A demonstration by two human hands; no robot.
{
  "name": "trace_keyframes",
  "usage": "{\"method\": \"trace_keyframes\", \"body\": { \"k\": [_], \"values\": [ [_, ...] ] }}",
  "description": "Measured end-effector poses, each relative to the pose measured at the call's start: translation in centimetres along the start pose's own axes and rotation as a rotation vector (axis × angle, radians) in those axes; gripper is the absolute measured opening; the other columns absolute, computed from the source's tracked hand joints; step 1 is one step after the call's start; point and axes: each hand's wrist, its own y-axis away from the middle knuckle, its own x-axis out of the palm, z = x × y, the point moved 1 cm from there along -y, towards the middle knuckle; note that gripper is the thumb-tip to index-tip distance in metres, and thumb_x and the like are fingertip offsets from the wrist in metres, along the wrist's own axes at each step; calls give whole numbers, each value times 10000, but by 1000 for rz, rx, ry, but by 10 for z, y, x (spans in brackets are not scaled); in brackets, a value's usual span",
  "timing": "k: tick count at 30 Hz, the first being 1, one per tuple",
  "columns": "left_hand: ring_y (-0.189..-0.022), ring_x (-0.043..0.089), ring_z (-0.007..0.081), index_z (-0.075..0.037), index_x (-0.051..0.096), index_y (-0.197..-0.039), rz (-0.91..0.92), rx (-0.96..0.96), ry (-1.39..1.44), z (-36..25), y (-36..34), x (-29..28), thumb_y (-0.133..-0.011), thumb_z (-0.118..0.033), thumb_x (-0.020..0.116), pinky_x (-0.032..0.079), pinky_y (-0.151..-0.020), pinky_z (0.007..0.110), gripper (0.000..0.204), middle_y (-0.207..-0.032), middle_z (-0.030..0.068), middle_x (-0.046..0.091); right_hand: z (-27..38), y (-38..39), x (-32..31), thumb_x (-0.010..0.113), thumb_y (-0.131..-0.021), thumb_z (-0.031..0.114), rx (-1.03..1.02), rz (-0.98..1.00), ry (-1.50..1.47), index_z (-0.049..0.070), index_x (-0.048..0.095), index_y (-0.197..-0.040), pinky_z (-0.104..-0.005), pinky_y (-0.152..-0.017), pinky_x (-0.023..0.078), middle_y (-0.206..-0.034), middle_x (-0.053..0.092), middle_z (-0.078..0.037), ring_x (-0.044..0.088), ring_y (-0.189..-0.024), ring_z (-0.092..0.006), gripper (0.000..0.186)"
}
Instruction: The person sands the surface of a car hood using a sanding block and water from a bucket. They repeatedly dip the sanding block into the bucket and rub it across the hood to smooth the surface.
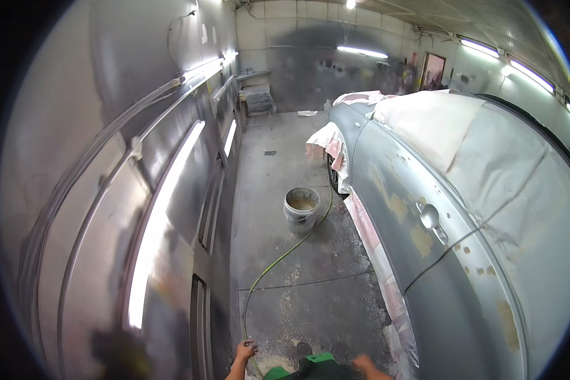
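My left hand is closed around a thin yellow-green hose at the bottom of the picture. From there the hose curves over the floor, past a bucket, toward the car's front wheel. My right hand hangs low near the car's side, blurred, and its fingers do not show clearly. To my right stands a grey car with tan filler patches on its doors and a silver door handle. Whitish masking sheet covers its windows and roof.
A grey bucket with murky brownish contents stands ahead on the dusty concrete floor. Loose masking paper hangs over the front wheel. Along the left wall run pipes and bright lamps. A wrapped box-like object sits at the back.
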Motion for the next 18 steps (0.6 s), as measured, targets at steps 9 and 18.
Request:
{"method": "trace_keyframes", "body": {
  "k": [9, 18],
  "values": [
    [-803, 680, 255, -14, 653, -1139, -38, -327, -178, -107, -179, 46, -879, -163, 612, 560, -676, 389, 302, -983, 128, 687, 186, -185, -419, 591, -907, 158, -261, -645, -660, 24, 656, -887, -348, -706, 501, -809, 682, -99, 636, -739, -184, 150],
    [-844, 681, 212, -45, 647, -1159, 152, -197, -348, -378, -423, 82, -930, -169, 535, 528, -670, 345, 283, -1016, 111, 704, 131, -310, -384, 555, -890, 188, 186, -381, -440, 52, 704, -944, -397, -722, 523, -960, 693, -131, 671, -854, -283, 209]
  ]
}}
